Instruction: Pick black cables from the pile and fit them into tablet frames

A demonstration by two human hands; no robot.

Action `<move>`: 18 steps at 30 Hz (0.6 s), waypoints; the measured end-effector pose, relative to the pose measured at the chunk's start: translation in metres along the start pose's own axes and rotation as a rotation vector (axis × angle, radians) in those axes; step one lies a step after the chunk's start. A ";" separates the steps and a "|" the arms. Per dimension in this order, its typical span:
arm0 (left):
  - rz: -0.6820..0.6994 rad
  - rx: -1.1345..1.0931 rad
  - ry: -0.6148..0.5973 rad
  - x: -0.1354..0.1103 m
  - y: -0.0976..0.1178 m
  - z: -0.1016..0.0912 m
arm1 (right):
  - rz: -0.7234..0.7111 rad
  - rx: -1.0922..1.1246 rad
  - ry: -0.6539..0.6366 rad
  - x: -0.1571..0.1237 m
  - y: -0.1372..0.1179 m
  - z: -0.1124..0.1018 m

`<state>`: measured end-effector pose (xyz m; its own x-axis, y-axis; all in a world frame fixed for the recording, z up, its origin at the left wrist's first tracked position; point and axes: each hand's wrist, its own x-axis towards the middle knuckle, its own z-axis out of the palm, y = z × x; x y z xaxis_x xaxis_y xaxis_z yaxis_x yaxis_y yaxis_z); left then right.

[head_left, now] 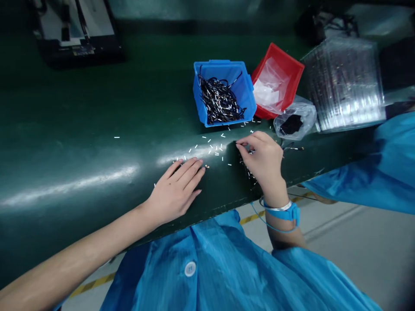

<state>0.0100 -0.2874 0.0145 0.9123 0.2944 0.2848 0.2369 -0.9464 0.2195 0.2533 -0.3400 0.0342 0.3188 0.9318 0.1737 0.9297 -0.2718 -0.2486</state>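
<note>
Left hand (177, 190) flat on green table (97, 108), right hand (264, 160) pinched

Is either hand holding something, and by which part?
The left hand lies palm-down; anything beneath is hidden. The right hand makes a pinch, but whether it grips anything cannot be told.

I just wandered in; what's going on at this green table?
A person is working with bare hands among small black cables. The left hand lies spread, palm down, on the dark green tabletop. The right hand pinches thumb and finger together above a small heap of thin black cables; whether it grips anything is unclear. Tiny white strips lie scattered before an open blue plastic bin of cables.
</note>
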 end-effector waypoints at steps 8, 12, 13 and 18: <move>-0.005 0.001 -0.061 0.003 0.001 0.003 | -0.014 -0.003 -0.033 0.004 -0.001 0.001; -0.001 -0.015 -0.013 -0.001 0.005 0.000 | 0.013 0.002 -0.044 0.005 0.000 0.001; 0.003 -0.024 -0.006 -0.002 0.007 0.000 | 0.015 -0.003 -0.047 0.005 0.000 0.001; 0.015 -0.068 -0.018 -0.008 0.014 0.002 | -0.007 -0.007 -0.020 0.004 0.000 0.001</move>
<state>0.0068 -0.3032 0.0134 0.9214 0.2775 0.2721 0.2007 -0.9393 0.2783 0.2547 -0.3364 0.0339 0.3085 0.9383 0.1560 0.9331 -0.2668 -0.2410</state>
